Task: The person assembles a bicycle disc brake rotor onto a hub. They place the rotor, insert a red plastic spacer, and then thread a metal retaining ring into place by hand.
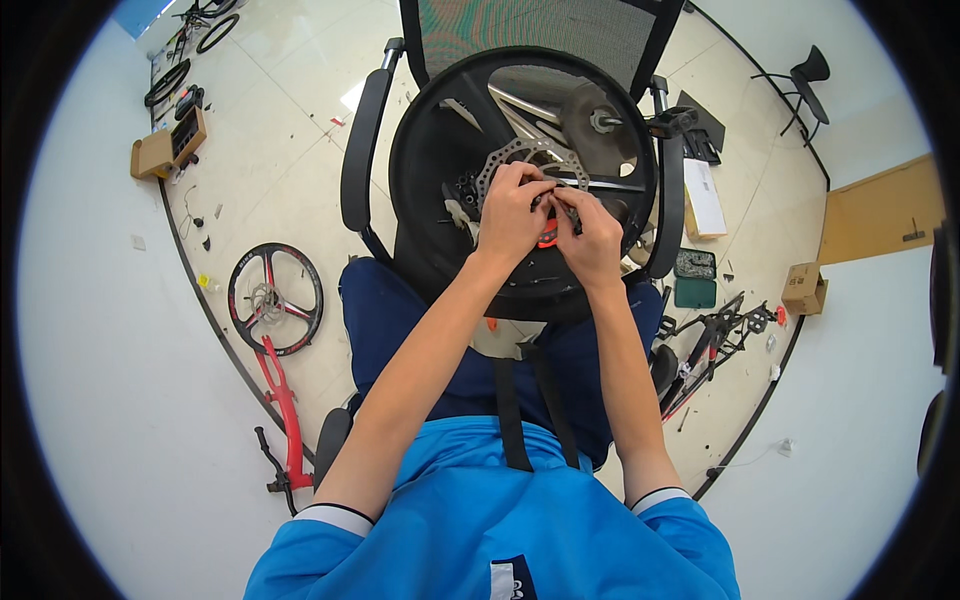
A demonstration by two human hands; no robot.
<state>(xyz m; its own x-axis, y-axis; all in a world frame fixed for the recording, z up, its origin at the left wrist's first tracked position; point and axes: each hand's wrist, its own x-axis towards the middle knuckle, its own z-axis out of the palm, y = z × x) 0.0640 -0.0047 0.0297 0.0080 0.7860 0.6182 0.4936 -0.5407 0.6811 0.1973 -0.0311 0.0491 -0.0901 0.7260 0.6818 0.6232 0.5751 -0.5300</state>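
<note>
Both of my hands meet over a large round black piece with a raised rim point(408, 200), which lies flat on an office chair in front of me. My left hand point(515, 212) has its fingers bent and pressed together at the near edge of a silver brake disc point(497, 160). Close against it, my right hand point(590, 238) pinches at the same spot. Whatever small thing sits between the fingertips is hidden. An orange-red part point(548, 236) shows just below the fingers. Small dark parts point(465, 188) lie left of my left hand, and a grey round plate point(597, 128) is beyond my right.
Armrests point(368, 150) flank the round piece. On the floor at left are a three-spoke wheel point(232, 300) and a red bike frame point(285, 410). At right lie a green case point(695, 292), a dark bike frame point(715, 335) and a cardboard box point(803, 290).
</note>
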